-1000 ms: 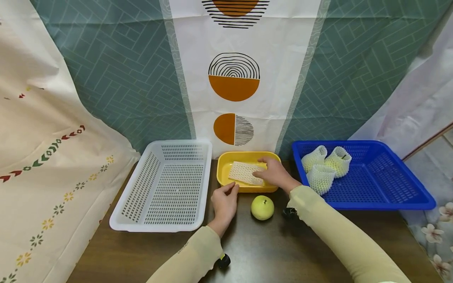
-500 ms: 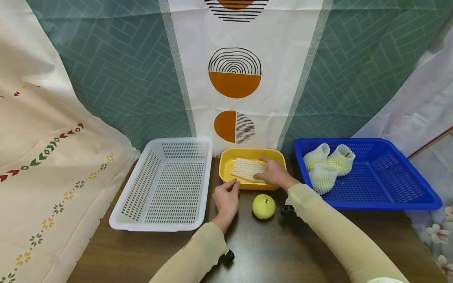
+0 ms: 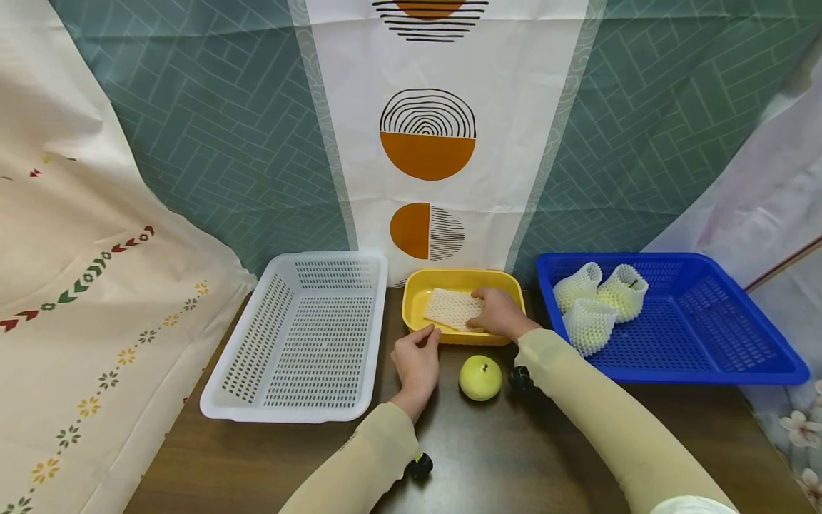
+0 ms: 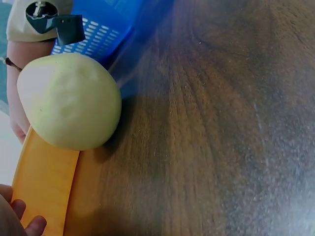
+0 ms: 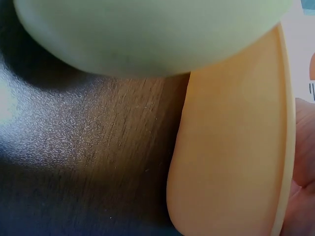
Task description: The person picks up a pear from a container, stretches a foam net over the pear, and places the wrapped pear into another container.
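A shallow yellow plastic tray (image 3: 472, 339) stands between two baskets, with a flat white foam fruit sleeve (image 3: 449, 308) lying in it. My left hand (image 3: 416, 363) pinches the tray's front left rim; in the left wrist view its fingertips (image 4: 35, 225) rest on the outer wall. Reaching over the tray's right side, my right hand (image 3: 501, 313) has thumb and fingers around the sleeve's right end. In the right wrist view the tray wall hides most of this hand. A bare yellow-green pear (image 3: 480, 378) sits on the table just in front of the tray.
To the left stands a white slotted basket (image 3: 315, 414) with nothing in it. A blue slotted basket (image 3: 693, 375) at the right holds several pears in foam sleeves (image 3: 589, 327) at its left end. A patterned cloth (image 3: 443, 228) hangs behind the dark wooden table (image 3: 501, 457).
The yellow tray, with the sleeve in it, has shifted slightly right towards the blue basket, and my left hand has moved along with it. The head view has shifted a little.
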### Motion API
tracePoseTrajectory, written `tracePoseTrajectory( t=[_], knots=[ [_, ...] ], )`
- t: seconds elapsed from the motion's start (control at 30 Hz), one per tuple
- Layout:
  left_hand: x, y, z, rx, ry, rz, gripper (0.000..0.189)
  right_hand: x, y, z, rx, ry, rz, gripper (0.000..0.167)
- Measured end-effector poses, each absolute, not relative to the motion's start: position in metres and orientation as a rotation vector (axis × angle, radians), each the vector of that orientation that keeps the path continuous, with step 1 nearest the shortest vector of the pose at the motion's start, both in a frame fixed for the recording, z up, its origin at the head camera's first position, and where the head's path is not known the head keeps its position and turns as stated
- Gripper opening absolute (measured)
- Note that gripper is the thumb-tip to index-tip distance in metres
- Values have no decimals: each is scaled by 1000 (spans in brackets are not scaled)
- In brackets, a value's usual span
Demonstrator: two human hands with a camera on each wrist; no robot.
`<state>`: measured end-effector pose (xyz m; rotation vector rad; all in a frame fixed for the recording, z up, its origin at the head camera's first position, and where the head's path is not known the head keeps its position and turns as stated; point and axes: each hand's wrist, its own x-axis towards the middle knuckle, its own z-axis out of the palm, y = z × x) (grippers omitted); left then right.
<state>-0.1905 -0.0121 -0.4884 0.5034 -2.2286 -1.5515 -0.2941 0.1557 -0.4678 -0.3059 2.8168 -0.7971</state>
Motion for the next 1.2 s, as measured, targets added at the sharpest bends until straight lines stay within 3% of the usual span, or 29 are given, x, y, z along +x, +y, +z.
tracePoseTrajectory(
  t=[0.57,1.2],
  knots=[
    [-192,-7,-492,485,-2216,-1554,19,-294,158,-464,-243,2823,-948,15],
    [-191,-9,-488,516,-2225,-1576,17,-281,156,-430,-260,2935,-1067,17]
  ],
)
